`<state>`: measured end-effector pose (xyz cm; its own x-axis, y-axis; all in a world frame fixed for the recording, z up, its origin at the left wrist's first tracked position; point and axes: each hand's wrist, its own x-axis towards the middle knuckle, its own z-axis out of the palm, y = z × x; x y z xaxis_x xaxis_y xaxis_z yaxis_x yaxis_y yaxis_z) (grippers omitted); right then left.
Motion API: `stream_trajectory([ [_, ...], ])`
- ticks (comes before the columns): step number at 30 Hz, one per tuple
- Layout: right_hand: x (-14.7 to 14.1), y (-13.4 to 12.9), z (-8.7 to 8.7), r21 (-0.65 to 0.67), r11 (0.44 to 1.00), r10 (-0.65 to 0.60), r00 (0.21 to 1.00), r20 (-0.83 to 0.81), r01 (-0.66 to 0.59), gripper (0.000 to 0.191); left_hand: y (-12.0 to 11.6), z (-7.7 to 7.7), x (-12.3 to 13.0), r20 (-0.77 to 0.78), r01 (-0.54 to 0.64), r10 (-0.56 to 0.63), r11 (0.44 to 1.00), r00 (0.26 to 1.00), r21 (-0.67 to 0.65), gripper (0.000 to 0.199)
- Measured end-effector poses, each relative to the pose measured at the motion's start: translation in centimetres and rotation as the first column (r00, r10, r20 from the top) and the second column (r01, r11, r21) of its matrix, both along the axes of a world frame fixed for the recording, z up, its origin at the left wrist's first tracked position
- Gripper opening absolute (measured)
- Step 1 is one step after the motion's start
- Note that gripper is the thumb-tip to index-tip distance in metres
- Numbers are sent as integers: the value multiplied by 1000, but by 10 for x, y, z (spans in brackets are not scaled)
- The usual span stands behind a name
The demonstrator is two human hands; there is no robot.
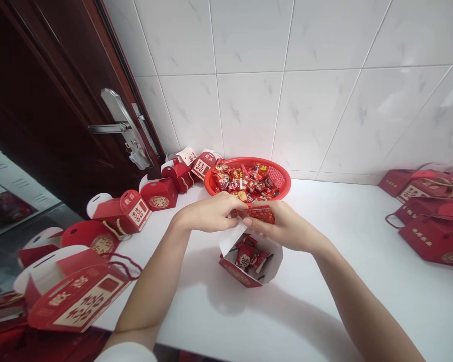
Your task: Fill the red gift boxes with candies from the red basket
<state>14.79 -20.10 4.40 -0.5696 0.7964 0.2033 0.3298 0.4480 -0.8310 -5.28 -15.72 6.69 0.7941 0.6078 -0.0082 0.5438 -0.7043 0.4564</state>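
An open red gift box with a pale inside stands on the white table, and several red-wrapped candies lie in it. Above its far side, my right hand is closed around a small shiny red packet. My left hand has its fingers curled together beside the right one, at the top of the box's white flap. What its fingertips pinch is hidden. Right behind both hands sits a red plastic basket full of wrapped candies.
Along the left edge runs a row of red gift boxes, several with lids up and rope handles. More closed red boxes stand at the right. A tiled wall borders the table behind; a dark door is at left.
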Motion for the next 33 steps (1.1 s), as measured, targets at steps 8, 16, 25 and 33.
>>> stream_trajectory([
  [8,7,-7,6,-290,953,38,981,-192,-93,17,-4,5,2,106,51,-47,998,993,-39,19],
  [16,20,-12,21,-196,965,131,966,-221,-176,12,8,0,1,217,37,-19,996,976,-81,15],
  [25,20,-6,16,-102,983,147,986,-83,-155,14,11,-4,8,169,47,-30,994,985,-102,16],
  [33,10,-7,10,-14,999,42,998,38,-42,14,16,-7,6,124,20,-7,994,992,-108,18],
])
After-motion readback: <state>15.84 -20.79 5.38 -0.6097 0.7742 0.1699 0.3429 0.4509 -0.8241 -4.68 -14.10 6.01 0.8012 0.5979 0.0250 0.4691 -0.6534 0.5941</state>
